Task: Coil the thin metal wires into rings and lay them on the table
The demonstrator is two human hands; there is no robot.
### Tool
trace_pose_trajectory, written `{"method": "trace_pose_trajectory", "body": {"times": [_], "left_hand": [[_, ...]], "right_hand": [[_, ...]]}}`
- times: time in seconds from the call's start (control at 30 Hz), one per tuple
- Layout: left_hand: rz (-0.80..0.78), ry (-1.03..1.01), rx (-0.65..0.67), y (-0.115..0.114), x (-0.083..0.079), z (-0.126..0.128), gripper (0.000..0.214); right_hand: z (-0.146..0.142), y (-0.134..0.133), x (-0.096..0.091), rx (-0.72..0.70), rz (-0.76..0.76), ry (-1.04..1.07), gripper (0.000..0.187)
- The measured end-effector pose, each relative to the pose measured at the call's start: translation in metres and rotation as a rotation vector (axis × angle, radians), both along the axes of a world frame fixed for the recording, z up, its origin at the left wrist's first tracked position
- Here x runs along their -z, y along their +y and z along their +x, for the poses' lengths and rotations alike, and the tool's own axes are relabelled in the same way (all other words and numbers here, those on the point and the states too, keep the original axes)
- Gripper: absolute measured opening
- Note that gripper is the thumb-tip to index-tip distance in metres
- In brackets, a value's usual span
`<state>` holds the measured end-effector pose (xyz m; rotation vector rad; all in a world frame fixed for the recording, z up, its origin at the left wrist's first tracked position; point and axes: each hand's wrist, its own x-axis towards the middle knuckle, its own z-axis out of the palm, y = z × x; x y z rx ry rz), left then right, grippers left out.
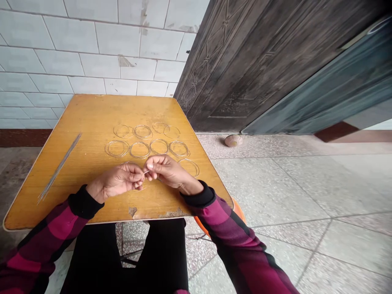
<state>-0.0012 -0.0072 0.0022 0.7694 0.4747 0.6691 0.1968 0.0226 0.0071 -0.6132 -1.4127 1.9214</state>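
Note:
My left hand [118, 179] and my right hand [167, 170] meet over the near middle of a small wooden table [85, 110]. Both are closed in a pinch on a thin metal wire [146, 172] that spans the short gap between the fingertips. Just beyond the hands lie several wire rings [147, 141] in two rows on the tabletop. One more ring [190, 166] lies right of my right hand. A bundle of straight wires [59, 166] lies slantwise on the table's left side, away from both hands.
A white tiled wall stands behind the table. A dark carved door [260, 61] leans open at the right. A small round object [233, 140] sits on the terrazzo floor by the door. Something orange [237, 210] shows under the table's right corner.

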Motion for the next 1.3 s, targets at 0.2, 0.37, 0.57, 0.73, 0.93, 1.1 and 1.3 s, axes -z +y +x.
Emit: {"method": "trace_pose_trajectory", "body": {"times": [0.2, 0.37, 0.57, 0.73, 0.93, 1.1, 1.3], "left_hand": [[-0.003, -0.062, -0.116, 0.001, 0.003, 0.002, 0.022], [0.004, -0.051, -0.15, 0.002, 0.008, 0.005, 0.022], [-0.001, -0.136, -0.292, 0.003, 0.002, 0.006, 0.022], [0.025, -0.186, -0.357, 0.002, -0.005, 0.006, 0.025], [-0.017, -0.229, -0.319, -0.001, 0.001, 0.012, 0.026], [-0.026, -0.241, -0.33, -0.002, 0.006, 0.015, 0.025], [-0.025, -0.241, -0.301, -0.002, 0.004, 0.015, 0.026]], "right_hand": [[-0.007, -0.003, 0.004, 0.217, 0.159, 0.081, 0.028], [-0.012, -0.005, 0.01, 0.229, 0.109, 0.075, 0.029], [-0.006, -0.006, 0.006, 0.281, 0.525, -0.098, 0.049], [-0.004, -0.001, 0.007, 0.251, 1.065, -0.327, 0.125], [-0.013, 0.004, 0.022, 0.326, 1.118, -0.198, 0.12], [-0.016, 0.001, 0.027, 0.335, 1.033, -0.094, 0.106], [-0.016, -0.001, 0.023, 0.366, 1.058, -0.069, 0.101]]}}
